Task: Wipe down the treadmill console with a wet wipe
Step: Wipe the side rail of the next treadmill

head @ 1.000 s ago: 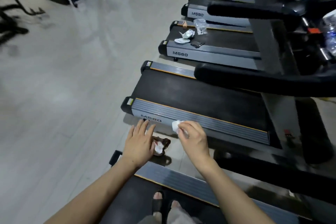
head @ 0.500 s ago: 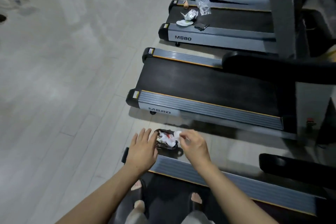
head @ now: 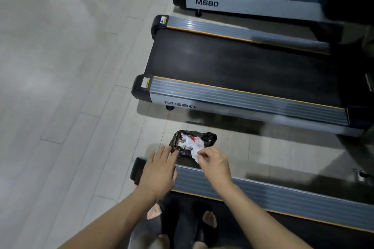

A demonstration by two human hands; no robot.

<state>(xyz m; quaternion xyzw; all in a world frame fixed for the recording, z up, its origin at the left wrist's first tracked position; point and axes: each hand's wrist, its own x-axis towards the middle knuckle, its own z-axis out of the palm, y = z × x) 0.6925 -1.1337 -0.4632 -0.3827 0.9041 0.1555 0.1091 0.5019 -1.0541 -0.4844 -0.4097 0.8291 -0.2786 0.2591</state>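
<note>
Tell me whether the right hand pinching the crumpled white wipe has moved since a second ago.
Yes. The right hand carried the crumpled white wipe away from the neighbouring treadmill's grey MS80 side rail, towards the person, to the small black-lined bin on the floor.

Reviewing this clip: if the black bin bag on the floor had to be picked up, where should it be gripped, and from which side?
Grip the black bin bag at its bare far-right rim, from above; near rim is covered by left hand and right hand pinching the wipe.
</note>
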